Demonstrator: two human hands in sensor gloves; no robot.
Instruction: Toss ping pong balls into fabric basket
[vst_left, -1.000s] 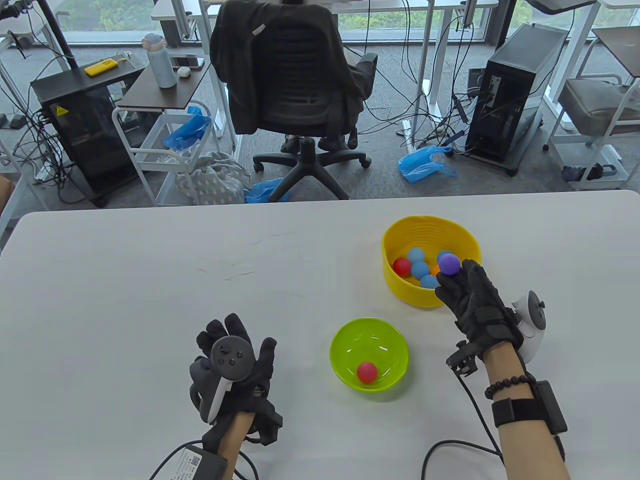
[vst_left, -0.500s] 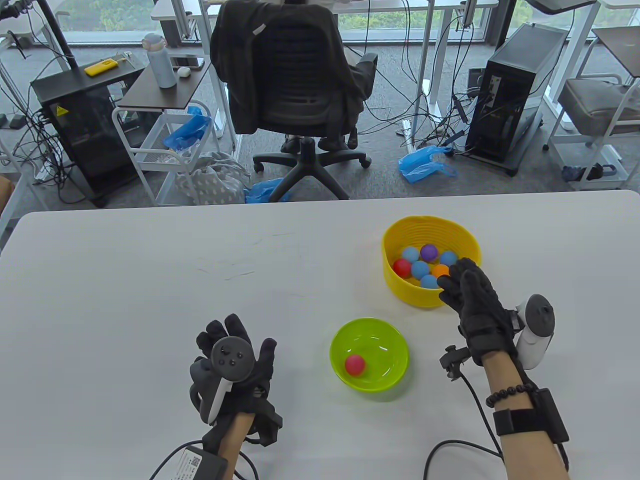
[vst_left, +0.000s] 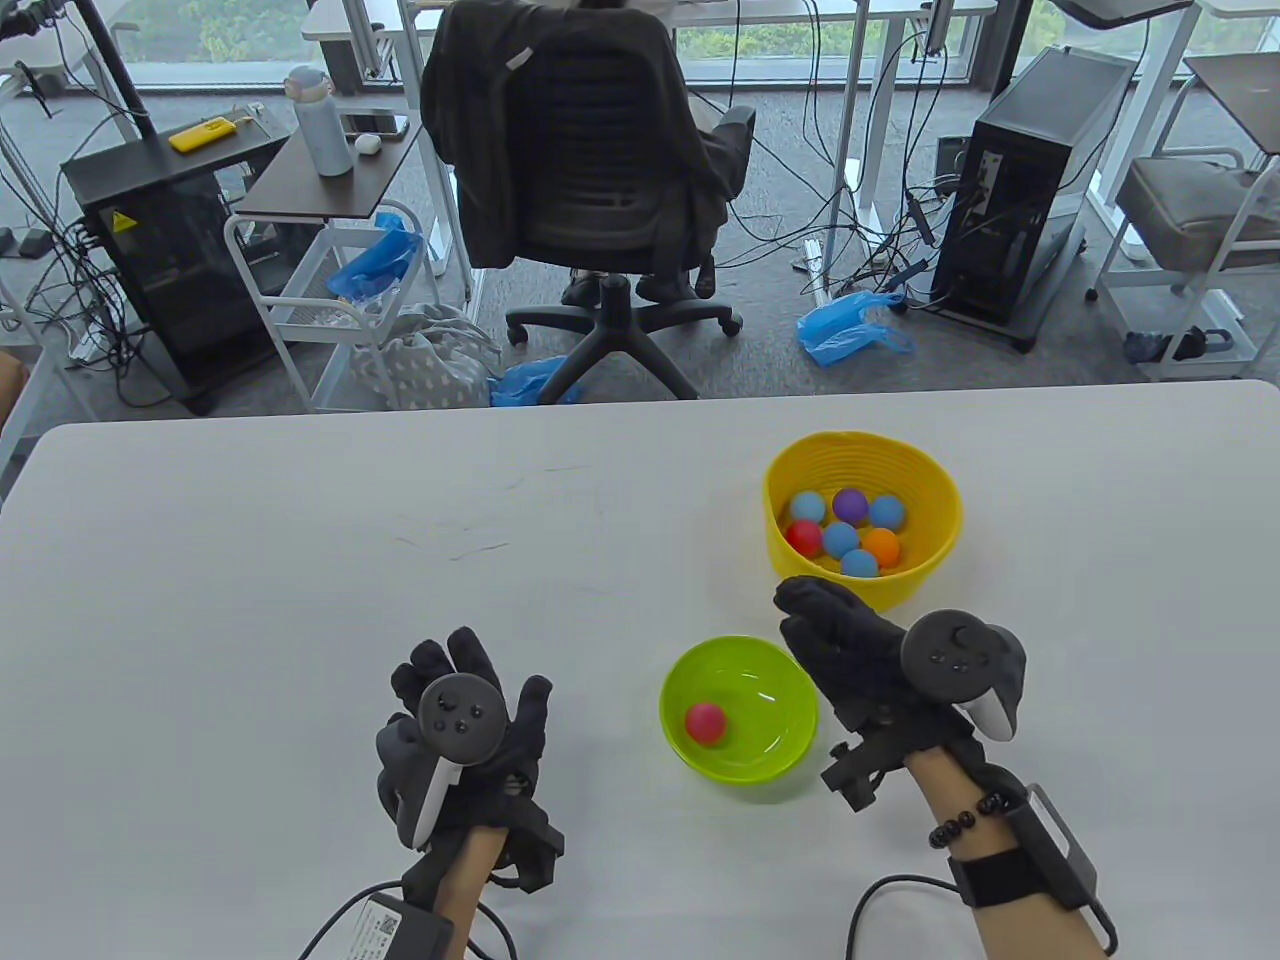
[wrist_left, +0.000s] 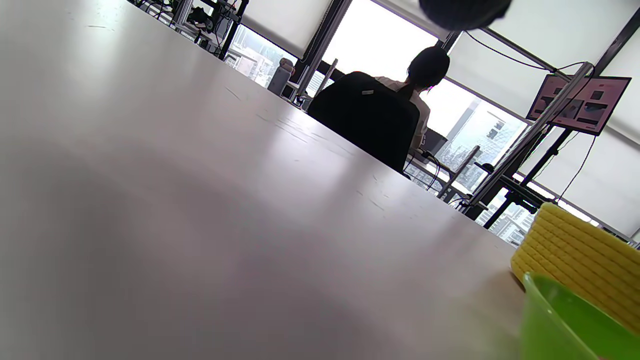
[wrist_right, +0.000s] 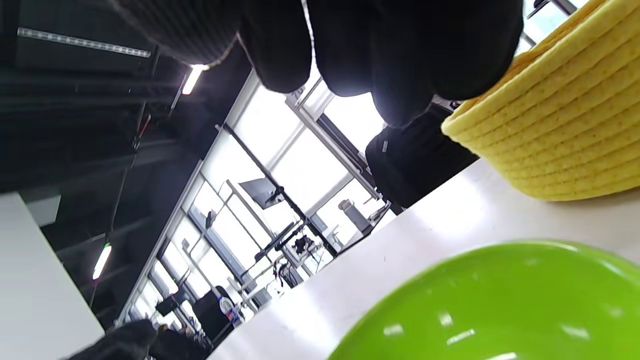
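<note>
1. Right now the yellow fabric basket (vst_left: 862, 480) stands upright on the white table (vst_left: 300, 560), and every place below is given from it.
2. Inside the basket lie seven ping pong balls: four blue balls (vst_left: 808, 507), one purple ball (vst_left: 850, 504), one orange ball (vst_left: 881, 546) and one red ball (vst_left: 803, 536), packed close together on its floor.
3. Just beside the basket, on its near left side, sits a green bowl (vst_left: 738, 710); the two do not touch in the table view.
4. One more red ball (vst_left: 705, 722) rests in that bowl, left of the bowl's middle.
5. Between the basket and the bowl's right rim is the right hand (vst_left: 850, 655), palm down, its fingers (wrist_right: 400, 55) straight and holding nothing; their tips point toward the basket's near wall.
6. A tracker (vst_left: 962, 662) sits on the back of that hand.
7. Well apart from the basket, far to its near left, the left hand (vst_left: 462, 735) lies flat on the table with fingers spread and straight, gripping nothing.
8. Beyond the basket, past the table's far edge, stands a black office chair (vst_left: 590, 170).
</note>
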